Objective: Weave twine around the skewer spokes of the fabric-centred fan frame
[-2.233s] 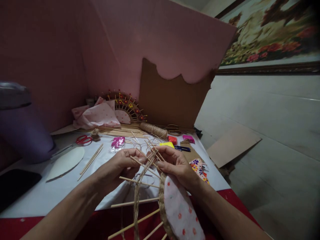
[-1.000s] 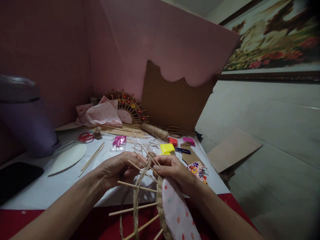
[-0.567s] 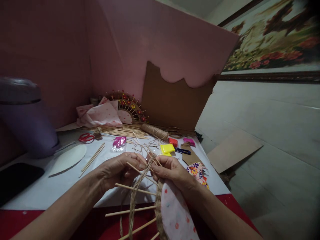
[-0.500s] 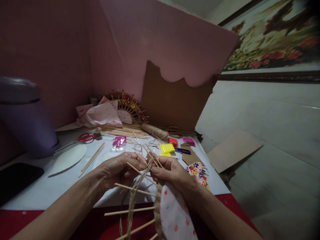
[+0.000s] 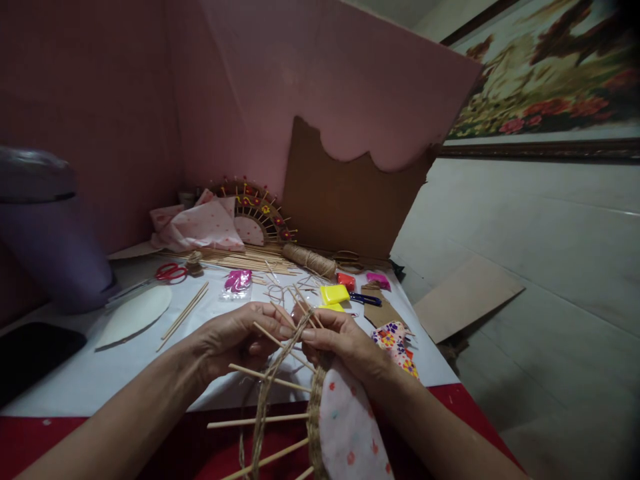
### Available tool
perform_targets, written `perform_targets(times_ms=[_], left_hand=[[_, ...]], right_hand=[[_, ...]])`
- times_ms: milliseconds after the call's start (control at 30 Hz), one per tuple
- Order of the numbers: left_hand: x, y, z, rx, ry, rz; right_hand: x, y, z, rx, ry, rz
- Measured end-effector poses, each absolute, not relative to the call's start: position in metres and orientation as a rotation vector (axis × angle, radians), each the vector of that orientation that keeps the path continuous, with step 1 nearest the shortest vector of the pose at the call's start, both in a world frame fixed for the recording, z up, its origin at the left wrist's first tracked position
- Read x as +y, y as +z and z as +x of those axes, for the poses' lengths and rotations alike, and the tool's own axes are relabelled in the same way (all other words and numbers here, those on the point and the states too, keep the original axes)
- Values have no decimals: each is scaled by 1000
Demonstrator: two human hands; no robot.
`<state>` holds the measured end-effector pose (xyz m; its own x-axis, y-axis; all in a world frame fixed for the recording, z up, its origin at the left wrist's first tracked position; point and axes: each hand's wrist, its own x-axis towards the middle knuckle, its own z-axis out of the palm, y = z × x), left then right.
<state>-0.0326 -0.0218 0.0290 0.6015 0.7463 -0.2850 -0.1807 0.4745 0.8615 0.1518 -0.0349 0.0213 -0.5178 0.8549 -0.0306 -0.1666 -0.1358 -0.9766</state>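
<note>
Between my hands is a fan-shaped piece with a half-round base covered in spotted pink-white fabric (image 5: 350, 423), a woven twine band (image 5: 315, 417) along its edge, and thin wooden sticks (image 5: 260, 422) spreading out to the left. Jute twine (image 5: 267, 383) runs across the sticks as an outer arc. My left hand (image 5: 250, 337) pinches the twine and a stick near the top of this arc. With thumb and fingers closed, my right hand (image 5: 345, 343) grips the twine and sticks just beside it. The fingertips partly hide the crossing point.
Behind lie a twine spool (image 5: 310, 260), red-handled scissors (image 5: 171, 271), a yellow packet (image 5: 334, 295), a blue cutter (image 5: 365, 299) and loose sticks (image 5: 183, 317). A finished decorated fan (image 5: 265, 210) leans near cardboard (image 5: 350, 193). A purple tumbler (image 5: 53, 233) stands left.
Both hands keep nearly the same grip on the twine and sticks. The view has shifted very slightly; nothing else has visibly moved.
</note>
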Motion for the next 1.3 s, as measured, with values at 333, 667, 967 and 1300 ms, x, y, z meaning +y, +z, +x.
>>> perform_targets(times_ms=[333,667,967,1300], left_hand=[[-24,31,-32,719,628,918],[-26,32,-32,734,648,924],[-25,33,-30,772,654,887],[-23,24,-27,807,636,883]], right_hand=[[-33,20,153,-1404,1774,-773],[-34,21,151,-1438,1731,-821],[-34,22,151,-1436,1712,-808],[-34,22,153,-1384,1729,-809]])
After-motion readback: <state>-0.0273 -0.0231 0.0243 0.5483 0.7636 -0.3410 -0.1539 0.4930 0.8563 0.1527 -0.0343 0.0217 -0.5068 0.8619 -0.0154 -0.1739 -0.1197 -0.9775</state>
